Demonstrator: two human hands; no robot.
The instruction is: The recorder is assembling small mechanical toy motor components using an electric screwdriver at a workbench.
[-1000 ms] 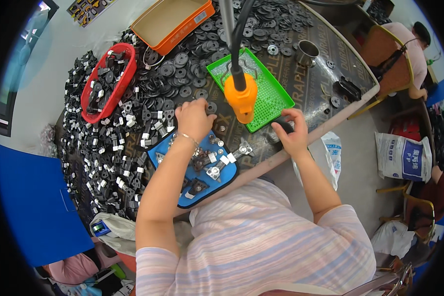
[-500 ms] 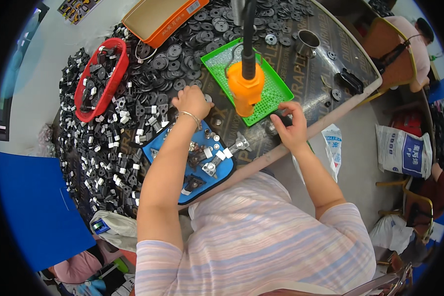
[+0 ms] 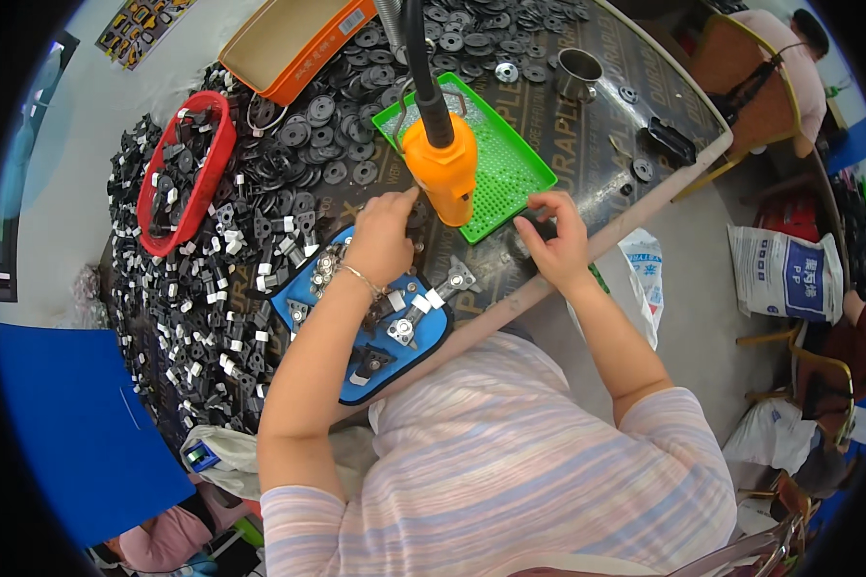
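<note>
My left hand (image 3: pixel 383 233) is over the far edge of a blue tray (image 3: pixel 440 337), its fingers curled down and mostly hidden; what they hold, if anything, does not show. In the tray lie small metal rings, dark brackets and a grey bracket with a white block (image 3: pixel 401 331). An orange power screwdriver (image 3: pixel 441 168) hangs between my hands, over a green perforated tray (image 3: pixel 515 159). Right of it, my right hand (image 3: pixel 560 240) has thumb and forefinger around a small black part (image 3: pixel 545 229), partly hidden. Another grey bracket (image 3: pixel 459 277) lies across the blue tray's right edge.
Black discs (image 3: pixel 322 135) and black-and-white parts (image 3: pixel 231 308) are heaped across the left and far table. A red basket (image 3: pixel 226 144), an orange box (image 3: pixel 289 88) and a metal cup (image 3: pixel 577 75) stand farther off. The table edge (image 3: pixel 635 207) runs along the right.
My left hand has come back from beside the black discs to the blue tray's far edge. My right hand stays by the green tray. The whole view has shifted slightly.
</note>
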